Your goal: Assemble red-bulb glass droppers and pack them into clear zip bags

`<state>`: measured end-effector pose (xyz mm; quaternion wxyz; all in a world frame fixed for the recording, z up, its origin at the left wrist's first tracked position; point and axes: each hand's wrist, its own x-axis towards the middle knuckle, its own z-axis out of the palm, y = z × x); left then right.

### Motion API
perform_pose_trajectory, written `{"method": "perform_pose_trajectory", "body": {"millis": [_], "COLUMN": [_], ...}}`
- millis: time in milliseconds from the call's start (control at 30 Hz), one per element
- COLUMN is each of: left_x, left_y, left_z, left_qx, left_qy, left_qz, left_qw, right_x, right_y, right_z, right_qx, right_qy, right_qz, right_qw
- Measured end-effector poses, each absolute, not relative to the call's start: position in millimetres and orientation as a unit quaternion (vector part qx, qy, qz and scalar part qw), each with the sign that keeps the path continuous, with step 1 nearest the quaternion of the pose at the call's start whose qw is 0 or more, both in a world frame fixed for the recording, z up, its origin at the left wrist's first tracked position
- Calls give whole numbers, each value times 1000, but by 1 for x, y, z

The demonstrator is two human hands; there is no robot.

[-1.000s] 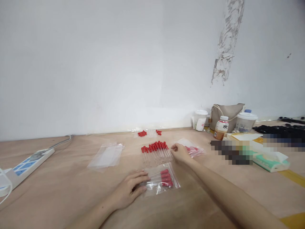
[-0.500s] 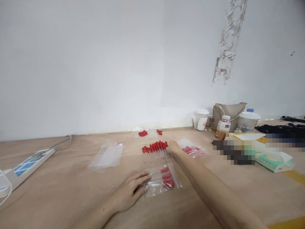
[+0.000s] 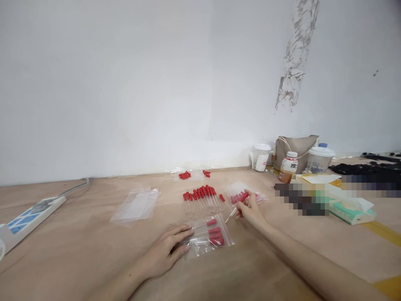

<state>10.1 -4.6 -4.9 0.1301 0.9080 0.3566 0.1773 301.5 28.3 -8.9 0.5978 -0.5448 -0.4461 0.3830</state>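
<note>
Dropper [image 3: 238, 204] with a red bulb sits pinched in the fingers of the right hand [image 3: 250, 210], its glass tip slanting down-left toward the clear bag [image 3: 208, 236] of droppers, which the left hand [image 3: 167, 253] pins flat with open fingers on its left edge.

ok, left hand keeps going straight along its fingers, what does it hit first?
The left hand already has its fingertips on the clear bag. Going on, it probably meets the red-bulbed droppers inside; depth is hard to judge.
</note>
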Motion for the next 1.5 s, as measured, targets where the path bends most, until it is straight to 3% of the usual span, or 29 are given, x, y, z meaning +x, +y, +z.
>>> {"method": "perform_pose_trajectory", "body": {"millis": [133,267,433,667,867,1167,1267,1500], "left_x": [10,11,11,11,12,11,10,8], "left_y": [-4,-4,-5,-5,-7,-6,-6,-7], "left_z": [-5,-4,-4,-5,-2,-3,-1,3], "left_qx": [908,909,910,904,903,900,904,928], "left_qy": [364,360,356,367,366,365,358,303], "left_qz": [167,170,174,183,186,196,187,153], "left_qw": [125,125,123,121,127,137,141,154], "right_x": [292,285,289,303,292,282,284,285], "right_y": [25,19,12,15,17,11,11,8], "right_z": [-21,-26,-28,-35,-35,-31,-24,-17], "right_qx": [-514,-481,-462,-511,-508,-442,-486,-553], "right_qy": [-426,-375,-415,-627,-656,-602,-572,-594], "right_qz": [380,465,519,382,333,480,460,491], "right_qw": [641,641,588,446,448,459,475,315]}}
